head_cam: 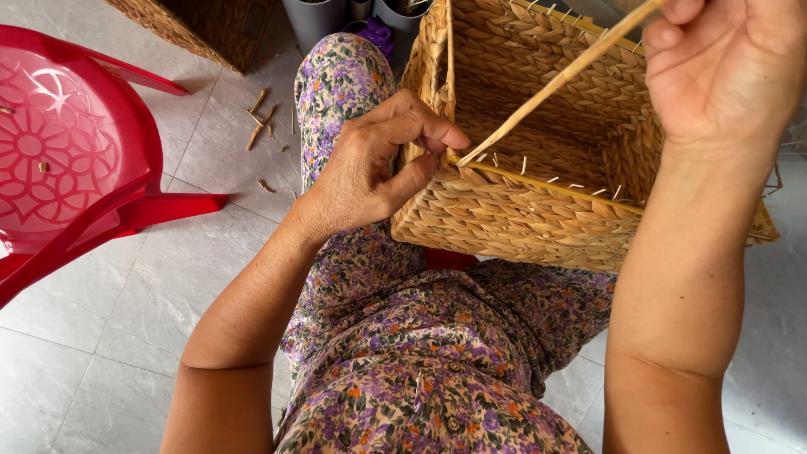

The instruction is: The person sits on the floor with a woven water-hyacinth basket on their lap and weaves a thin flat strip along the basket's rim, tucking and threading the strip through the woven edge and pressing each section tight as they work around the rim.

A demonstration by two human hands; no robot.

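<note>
Right hand (727,63) pulling strand (559,80), woven basket (521,210), red chair (76,160) beside

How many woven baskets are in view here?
2: one basket on the person's lap, pinched at its rim by the left hand; another basket on the floor, top left, partly cropped.

A red plastic chair (71,160) stands well left of the left hand; strand scraps (261,122) litter the grey tiled floor (101,361) between; another woven basket (202,29) beyond.

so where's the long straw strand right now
In the head view the strand runs diagonally from the right hand at the upper right down to the near rim of the woven basket, where the left hand pinches its lower end.
</note>
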